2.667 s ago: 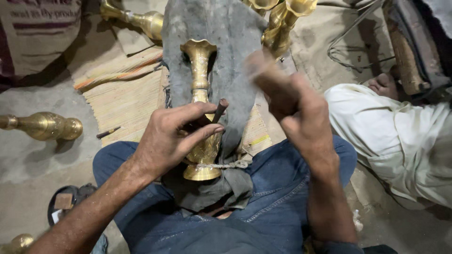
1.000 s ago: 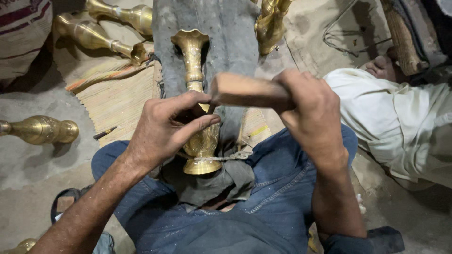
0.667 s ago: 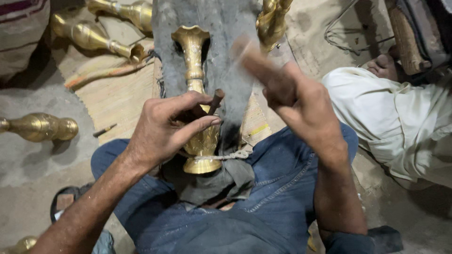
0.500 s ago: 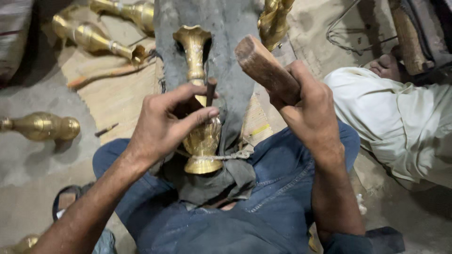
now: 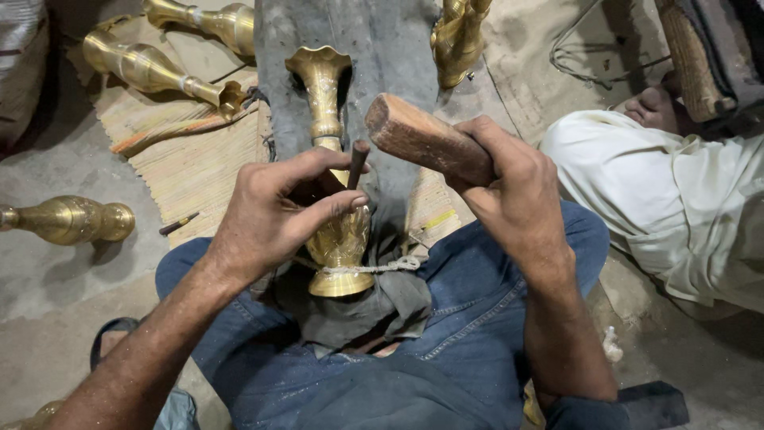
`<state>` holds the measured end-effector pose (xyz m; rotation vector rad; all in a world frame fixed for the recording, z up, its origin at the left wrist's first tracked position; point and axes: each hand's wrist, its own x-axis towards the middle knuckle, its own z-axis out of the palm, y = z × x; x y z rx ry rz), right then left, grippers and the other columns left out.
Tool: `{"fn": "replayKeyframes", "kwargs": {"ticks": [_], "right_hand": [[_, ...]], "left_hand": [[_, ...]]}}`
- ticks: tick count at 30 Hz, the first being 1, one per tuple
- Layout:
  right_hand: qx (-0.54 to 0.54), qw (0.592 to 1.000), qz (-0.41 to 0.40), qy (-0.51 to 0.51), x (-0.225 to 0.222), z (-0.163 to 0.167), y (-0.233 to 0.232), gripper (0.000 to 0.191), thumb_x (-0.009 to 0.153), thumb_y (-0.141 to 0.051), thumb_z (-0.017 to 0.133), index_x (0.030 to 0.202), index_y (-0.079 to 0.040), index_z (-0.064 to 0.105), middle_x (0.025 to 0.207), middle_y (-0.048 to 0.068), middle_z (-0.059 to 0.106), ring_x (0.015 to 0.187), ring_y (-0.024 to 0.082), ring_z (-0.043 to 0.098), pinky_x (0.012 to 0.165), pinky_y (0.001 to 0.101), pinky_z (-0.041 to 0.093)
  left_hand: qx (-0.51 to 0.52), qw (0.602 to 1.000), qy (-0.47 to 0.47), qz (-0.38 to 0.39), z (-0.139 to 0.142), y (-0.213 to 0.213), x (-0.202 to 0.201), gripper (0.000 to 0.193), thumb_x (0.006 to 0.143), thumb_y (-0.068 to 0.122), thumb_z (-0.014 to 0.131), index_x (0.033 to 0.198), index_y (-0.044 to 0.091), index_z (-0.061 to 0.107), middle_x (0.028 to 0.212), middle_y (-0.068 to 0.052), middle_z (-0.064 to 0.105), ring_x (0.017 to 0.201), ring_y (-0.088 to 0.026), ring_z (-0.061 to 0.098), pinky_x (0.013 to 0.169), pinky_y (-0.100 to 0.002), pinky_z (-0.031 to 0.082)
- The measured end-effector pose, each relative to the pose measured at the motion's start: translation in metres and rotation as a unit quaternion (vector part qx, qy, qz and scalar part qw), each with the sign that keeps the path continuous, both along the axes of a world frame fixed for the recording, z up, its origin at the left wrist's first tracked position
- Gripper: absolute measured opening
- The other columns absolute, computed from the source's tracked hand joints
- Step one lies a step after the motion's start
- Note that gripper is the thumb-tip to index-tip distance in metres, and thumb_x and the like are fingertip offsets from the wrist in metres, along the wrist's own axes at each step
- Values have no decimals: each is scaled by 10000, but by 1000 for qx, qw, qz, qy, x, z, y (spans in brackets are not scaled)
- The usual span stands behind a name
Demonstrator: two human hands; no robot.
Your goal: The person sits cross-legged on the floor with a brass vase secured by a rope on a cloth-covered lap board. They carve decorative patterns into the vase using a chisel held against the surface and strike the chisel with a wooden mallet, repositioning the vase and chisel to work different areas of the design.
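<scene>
While you sit with your knees apart, your left hand (image 5: 278,215) pinches a thin dark chisel (image 5: 357,162) between thumb and fingertips, its tip on the brass vase (image 5: 330,171) lying along the grey padded block (image 5: 382,72) between your legs. Your right hand (image 5: 509,187) is clenched round a wooden mallet (image 5: 422,137), which has dropped closer to the chisel than half a second ago. Farther off, more brass vases (image 5: 151,68) lie on a woven mat (image 5: 187,159). No package or label shows.

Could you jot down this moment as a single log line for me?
left hand: holds chisel on brass vase | right hand: grips wooden mallet beside chisel head | vase: lying on dark pad
</scene>
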<state>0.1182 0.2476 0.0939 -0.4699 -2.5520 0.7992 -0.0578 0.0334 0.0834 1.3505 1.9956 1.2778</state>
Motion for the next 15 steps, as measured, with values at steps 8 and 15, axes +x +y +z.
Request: {"fn": "replayKeyframes", "kwargs": {"ticks": [8,15], "right_hand": [[102,994,-2,27,3,4,2,376,834,-61,835,1155,-33,644,1013,152,721,926,352,711,775,419,546],[-16,999,28,22,-3,9,2,285,894,-49,764,1138,-37,616,943,116,751,855,207,749,738,368,597]], "left_hand": [[6,999,49,-3,4,-2,5,346,906,188,802,1207,42,715,950,-82,805,815,-153,802,703,-284,656],[49,995,85,-14,1,-2,5,366,910,182,807,1224,31,695,1022,-105,796,853,-155,790,719,-282,651]]}}
